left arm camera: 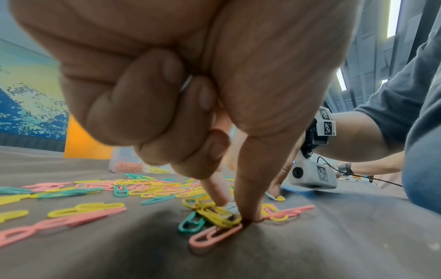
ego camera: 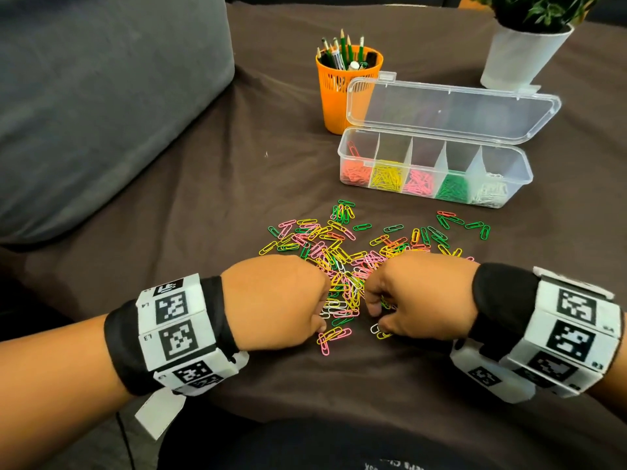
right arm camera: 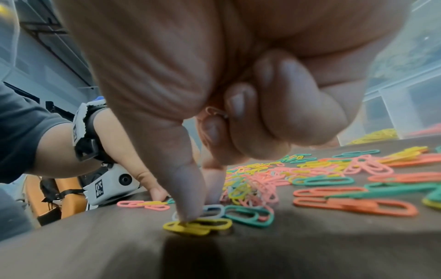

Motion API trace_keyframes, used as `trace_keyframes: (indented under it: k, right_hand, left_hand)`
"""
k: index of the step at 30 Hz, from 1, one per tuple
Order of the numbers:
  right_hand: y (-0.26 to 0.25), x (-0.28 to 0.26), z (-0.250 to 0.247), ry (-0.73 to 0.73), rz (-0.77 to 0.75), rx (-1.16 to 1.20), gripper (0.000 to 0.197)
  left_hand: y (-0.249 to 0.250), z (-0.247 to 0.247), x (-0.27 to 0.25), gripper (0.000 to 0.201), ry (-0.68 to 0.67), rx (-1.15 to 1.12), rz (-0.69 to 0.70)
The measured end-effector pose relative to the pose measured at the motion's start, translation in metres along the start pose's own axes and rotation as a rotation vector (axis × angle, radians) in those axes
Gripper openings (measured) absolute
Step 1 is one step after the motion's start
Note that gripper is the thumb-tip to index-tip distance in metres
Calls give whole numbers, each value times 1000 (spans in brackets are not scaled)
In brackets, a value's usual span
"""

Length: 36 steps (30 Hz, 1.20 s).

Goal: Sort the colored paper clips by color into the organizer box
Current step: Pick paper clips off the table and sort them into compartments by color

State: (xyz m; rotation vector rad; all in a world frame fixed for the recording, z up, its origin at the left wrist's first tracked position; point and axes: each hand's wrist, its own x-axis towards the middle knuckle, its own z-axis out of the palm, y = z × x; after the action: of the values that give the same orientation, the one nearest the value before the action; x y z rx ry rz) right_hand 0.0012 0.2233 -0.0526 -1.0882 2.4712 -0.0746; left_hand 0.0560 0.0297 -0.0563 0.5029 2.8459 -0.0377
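My left fingers pin yellow paper clips to the brown cloth; the rest curl round a white clip. My right hand presses another yellow clip, likely to drag it free. The organizer box waits open at one o'clock.

We count two hands, the left hand and the right hand, over one loose heap of paper clips, far too many to number. One organizer box shows five compartments. One orange pencil cup, one potted plant, one grey cushion.
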Motion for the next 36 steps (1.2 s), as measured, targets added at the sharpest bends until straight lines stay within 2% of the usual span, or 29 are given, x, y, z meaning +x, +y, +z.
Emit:
trace_keyframes:
  k: [4,7,9,12,14,16,19,21,24,28,32,34,36]
  right_hand:
    - [0,-3,5,2,-41,-13,7]
    - [7,-2,5,-16,-63,127,5]
    - [16,-3,1,-31,-57,529,10]
    - [39,-7,-4,-4,-37,1388,12]
    - [54,-12,-4,64,-55,1706,16]
    - [67,-16,-5,178,-47,1870,26]
    - [83,-18,-11,405,114,1909,24]
    - [98,-16,-22,529,211,1895,28]
    - [121,-17,-40,629,264,1916,15]
    - [153,-15,-64,872,292,1891,39]
    - [171,1,-80,1084,383,1575,52]
    - [179,9,-83,1117,399,1467,52]
    - [187,16,-81,1175,402,1468,51]
  left_hand:
    - [0,0,2,29,12,-15,19]
    - [-1,0,3,24,4,-31,47]
    - [-6,-3,4,20,-52,-112,72]
    - [-18,-12,9,15,-194,-487,30]
    - [-26,-18,14,16,-224,-865,-50]
    - [-31,-21,22,13,-249,-1346,-175]
    - [-30,-27,42,9,-325,-1911,-261]
    - [-23,-34,62,11,-286,-2110,-253]
    - [-6,-47,97,10,-203,-2296,-251]
    - [36,-69,155,15,-137,-2342,-258]
    - [83,-90,207,23,-102,-2297,-249]
    - [100,-100,230,24,27,-2251,-298]
    - [109,-104,252,21,136,-2202,-356]
